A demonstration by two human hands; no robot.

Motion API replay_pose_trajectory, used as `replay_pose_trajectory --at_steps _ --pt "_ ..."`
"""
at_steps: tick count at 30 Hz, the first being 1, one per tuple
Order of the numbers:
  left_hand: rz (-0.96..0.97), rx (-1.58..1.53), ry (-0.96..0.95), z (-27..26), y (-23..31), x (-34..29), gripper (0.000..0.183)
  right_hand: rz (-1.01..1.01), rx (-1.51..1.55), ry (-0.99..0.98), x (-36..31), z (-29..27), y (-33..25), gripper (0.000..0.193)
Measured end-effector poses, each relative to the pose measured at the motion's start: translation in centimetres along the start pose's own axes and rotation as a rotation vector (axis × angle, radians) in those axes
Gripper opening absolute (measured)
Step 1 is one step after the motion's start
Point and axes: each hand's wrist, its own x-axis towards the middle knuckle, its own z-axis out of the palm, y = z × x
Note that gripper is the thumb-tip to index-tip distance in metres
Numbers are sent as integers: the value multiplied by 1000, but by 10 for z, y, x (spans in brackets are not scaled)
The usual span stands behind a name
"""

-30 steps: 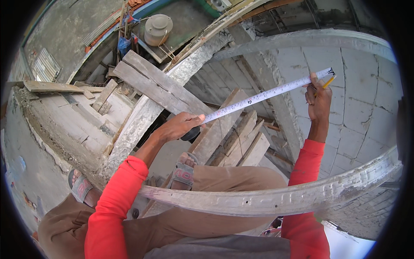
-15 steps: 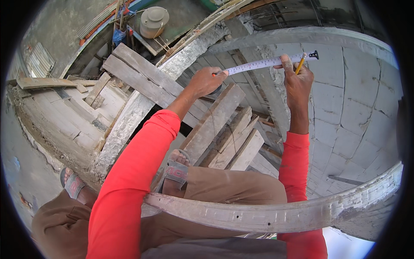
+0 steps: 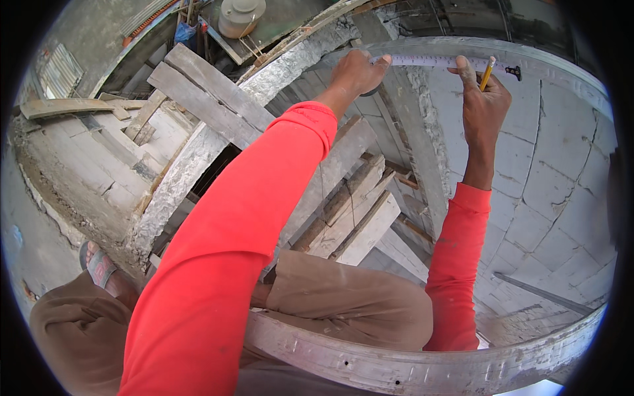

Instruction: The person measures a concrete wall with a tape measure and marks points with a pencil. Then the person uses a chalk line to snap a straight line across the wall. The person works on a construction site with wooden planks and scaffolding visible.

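A pale tape measure blade (image 3: 422, 61) stretches between my two hands, close along the grey curved beam (image 3: 561, 65) at the far right. My left hand (image 3: 356, 74) is closed on the tape measure; a bit of a dark rounded part shows below it, and the rest is hidden by the fingers. My right hand (image 3: 485, 105) pinches the blade near its black end hook, which sticks out past the fingers. A yellow pencil (image 3: 487, 74) stands up out of the same hand, between its fingers.
Grey planks (image 3: 211, 96) bridge the gap beside a rough concrete edge (image 3: 178, 178). More boards (image 3: 360, 224) lie by my knee. A block wall (image 3: 548, 171) rises at right. A second curved beam (image 3: 409, 366) crosses in front of me. A round tank (image 3: 241, 16) stands far off.
Both hands have moved farther away and to the right, carrying the tape up to the far beam. My left forearm now reaches farther across the boards, and the view has shifted slightly.
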Motion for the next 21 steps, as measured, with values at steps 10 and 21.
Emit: replay_pose_trajectory --at_steps 10,21 --pt "-49 65 -31 -1 20 9 63 66 -74 -51 6 15 0 40" --pt "-74 91 22 0 23 8 72 40 -144 -16 10 22 10 40"
